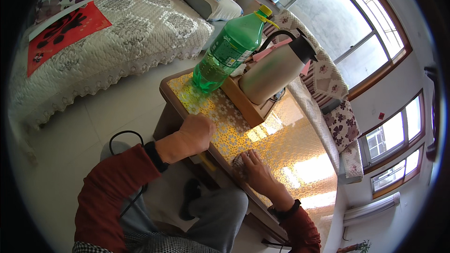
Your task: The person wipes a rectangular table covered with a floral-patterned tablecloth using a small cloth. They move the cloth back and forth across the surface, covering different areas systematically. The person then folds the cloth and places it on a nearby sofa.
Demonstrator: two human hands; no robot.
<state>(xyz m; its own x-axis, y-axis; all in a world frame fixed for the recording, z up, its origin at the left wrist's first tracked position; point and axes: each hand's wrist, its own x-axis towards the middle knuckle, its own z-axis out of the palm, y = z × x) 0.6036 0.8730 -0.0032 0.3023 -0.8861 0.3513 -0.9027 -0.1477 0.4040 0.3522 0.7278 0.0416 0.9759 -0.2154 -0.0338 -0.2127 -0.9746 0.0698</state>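
My left hand (pixel 197 134) is curled into a fist at the near edge of the coffee table (pixel 225 131), with nothing seen in it. To its right, my right hand (pixel 262 175) presses down on a crumpled, dark patterned cloth (pixel 239 164) near the same edge. Part of the cloth is hidden under the fingers. A yellow-and-white floral lace cover, glossy on top, spreads over the table. Beyond my left fist stands a green plastic bottle (pixel 228 51) with a yellow cap, partly filled. Beside it, a silver thermos jug (pixel 272 73) with a black handle stands in a wooden tray (pixel 242 105).
A sofa (pixel 151 31) with a quilted cover stands across the tiled floor (pixel 116 109), a red printed sheet (pixel 66 37) lying on it. Another sofa (pixel 313 112) runs along the table's far side. A black cable (pixel 128 133) loops beside my left forearm.
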